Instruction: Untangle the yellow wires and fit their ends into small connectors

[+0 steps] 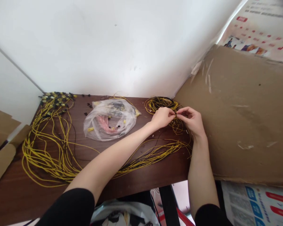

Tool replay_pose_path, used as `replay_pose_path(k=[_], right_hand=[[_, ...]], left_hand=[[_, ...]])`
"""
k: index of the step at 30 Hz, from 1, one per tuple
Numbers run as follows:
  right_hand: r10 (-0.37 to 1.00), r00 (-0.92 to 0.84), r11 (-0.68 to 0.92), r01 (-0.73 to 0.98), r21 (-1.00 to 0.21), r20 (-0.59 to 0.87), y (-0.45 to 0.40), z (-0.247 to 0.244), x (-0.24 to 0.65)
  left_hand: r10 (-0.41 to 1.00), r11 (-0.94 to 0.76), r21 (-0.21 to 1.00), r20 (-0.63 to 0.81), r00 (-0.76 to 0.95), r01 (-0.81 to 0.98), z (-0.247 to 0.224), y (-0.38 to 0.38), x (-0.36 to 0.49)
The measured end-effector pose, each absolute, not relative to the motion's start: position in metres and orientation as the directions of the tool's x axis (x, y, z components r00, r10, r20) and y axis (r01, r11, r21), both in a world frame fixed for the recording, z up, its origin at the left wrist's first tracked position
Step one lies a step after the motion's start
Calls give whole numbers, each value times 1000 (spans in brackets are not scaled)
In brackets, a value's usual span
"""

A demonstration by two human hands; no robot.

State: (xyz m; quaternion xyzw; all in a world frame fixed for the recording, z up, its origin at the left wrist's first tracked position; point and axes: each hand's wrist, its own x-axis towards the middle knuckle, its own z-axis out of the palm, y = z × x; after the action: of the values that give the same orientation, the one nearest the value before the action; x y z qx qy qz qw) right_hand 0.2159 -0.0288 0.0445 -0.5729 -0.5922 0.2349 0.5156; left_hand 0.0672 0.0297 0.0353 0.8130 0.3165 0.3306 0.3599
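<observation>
Yellow wire coil [163, 105] is pinched at the table's [136, 182] far right by the left hand [161, 117] and right hand [191, 121], fingertips closed on 1 strand. Coiling seems underway; steady tension is needed next. Plastic bag [109, 121] lies left.

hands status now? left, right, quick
Left hand: closed, pinching the wire coil.
Right hand: closed, pinching the same wire coil.

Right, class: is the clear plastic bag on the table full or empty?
Partly full: clear plastic bag lies slumped, pink and yellow parts showing inside.
</observation>
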Motion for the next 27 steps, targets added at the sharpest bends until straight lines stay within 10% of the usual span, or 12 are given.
replay_pose_path(k=[11, 19, 27], right_hand=[[918, 235, 204, 409, -889, 319, -24, 41, 216], [692, 213, 236, 836, -496, 689, -22, 43, 208], [771, 153, 437, 580, -688, 618, -20, 42, 166]], left_hand=[[777, -419, 888, 242, 581, 190, 35, 32, 75], [823, -349, 937, 307, 479, 1, 46, 32, 60], [822, -366, 904, 426, 377, -222, 69, 37, 50]])
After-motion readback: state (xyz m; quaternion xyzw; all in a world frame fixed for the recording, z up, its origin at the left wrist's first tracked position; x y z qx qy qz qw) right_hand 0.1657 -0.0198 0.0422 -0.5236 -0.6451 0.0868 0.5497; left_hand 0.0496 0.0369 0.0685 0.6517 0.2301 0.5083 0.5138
